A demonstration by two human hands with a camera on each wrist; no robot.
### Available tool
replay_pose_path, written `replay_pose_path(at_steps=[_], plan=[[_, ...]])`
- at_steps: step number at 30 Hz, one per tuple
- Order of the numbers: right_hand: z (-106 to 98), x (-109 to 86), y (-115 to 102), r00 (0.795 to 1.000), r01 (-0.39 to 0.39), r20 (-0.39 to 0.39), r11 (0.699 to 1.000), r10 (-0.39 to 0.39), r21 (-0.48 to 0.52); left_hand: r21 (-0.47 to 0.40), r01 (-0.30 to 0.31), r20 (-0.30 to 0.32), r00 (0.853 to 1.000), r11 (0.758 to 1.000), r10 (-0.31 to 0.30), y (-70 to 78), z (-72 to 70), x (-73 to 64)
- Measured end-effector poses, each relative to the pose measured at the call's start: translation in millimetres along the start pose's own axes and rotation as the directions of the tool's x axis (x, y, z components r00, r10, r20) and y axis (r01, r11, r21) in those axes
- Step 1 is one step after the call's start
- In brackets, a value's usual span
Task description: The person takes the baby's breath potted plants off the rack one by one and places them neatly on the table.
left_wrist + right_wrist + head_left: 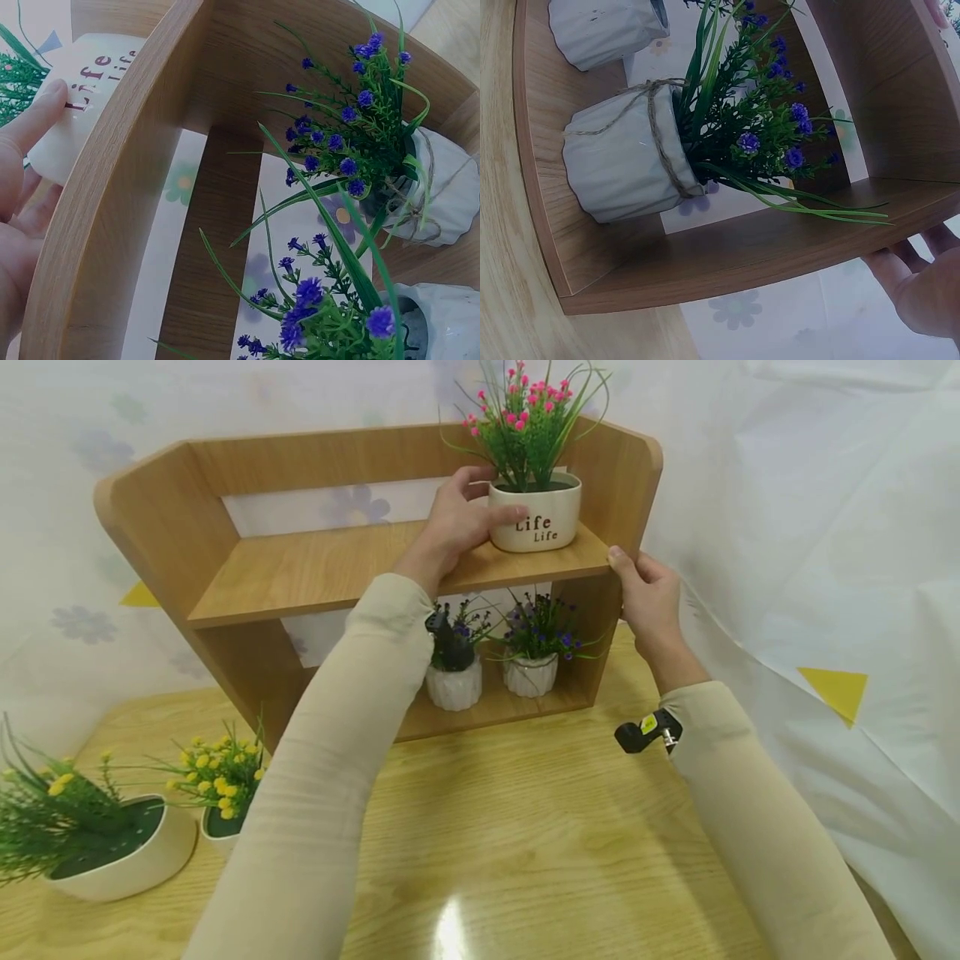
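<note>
On the upper board of a wooden shelf (315,564) stands a white oval pot (536,518) lettered "Life", planted with pink flowers (525,410). My left hand (457,522) holds this pot at its left end, thumb across the front and fingers toward the back. The left wrist view shows the thumb (37,112) against the white pot (90,82). My right hand (652,597) grips the shelf's right side panel, its thumb at the front edge. In the right wrist view, this hand (930,296) is partly cut off by the frame.
Two ribbed white pots with purple flowers, a left one (455,685) and a right one (531,675), stand on the lower board. A larger cream pot (142,860) and a yellow-flowered plant (221,772) are on the wooden table (525,827) at left. White sheeting (825,568) hangs at right.
</note>
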State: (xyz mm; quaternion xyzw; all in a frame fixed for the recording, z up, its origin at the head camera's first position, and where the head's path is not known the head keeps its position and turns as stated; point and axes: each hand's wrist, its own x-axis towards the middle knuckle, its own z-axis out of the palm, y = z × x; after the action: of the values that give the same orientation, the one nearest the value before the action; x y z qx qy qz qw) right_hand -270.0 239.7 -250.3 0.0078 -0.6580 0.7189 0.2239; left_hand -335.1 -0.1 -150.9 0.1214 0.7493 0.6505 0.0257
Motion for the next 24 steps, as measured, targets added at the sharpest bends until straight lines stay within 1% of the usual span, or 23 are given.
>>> replay_pose_path(at_steps=[10,16,20,24], plan=[[2,1.5,1,1.0,-0.017,0.005,1.0,0.017,0.0,-0.001,-0.015,-0.011,1.0,1.0,0.015,-0.8,-3.2,-5.7],[3,3.1,2,0.999,-0.033,0.006,0.999,0.033,0.012,-0.038,-0.033,-0.012,0.999,0.999,0.032,-2.9,-8.1,-10.0],[3,5.2,3,1.0,-0.028,0.01,0.999,0.028,0.017,-0.033,-0.043,-0.028,0.999,0.999,0.042,-2.4,-11.5,-14.1],[2,7.6,2,1.0,-0.026,0.01,1.0,0.026,0.016,-0.02,-0.043,-0.035,0.998,0.999,0.043,0.2,-11.9,-20.0]])
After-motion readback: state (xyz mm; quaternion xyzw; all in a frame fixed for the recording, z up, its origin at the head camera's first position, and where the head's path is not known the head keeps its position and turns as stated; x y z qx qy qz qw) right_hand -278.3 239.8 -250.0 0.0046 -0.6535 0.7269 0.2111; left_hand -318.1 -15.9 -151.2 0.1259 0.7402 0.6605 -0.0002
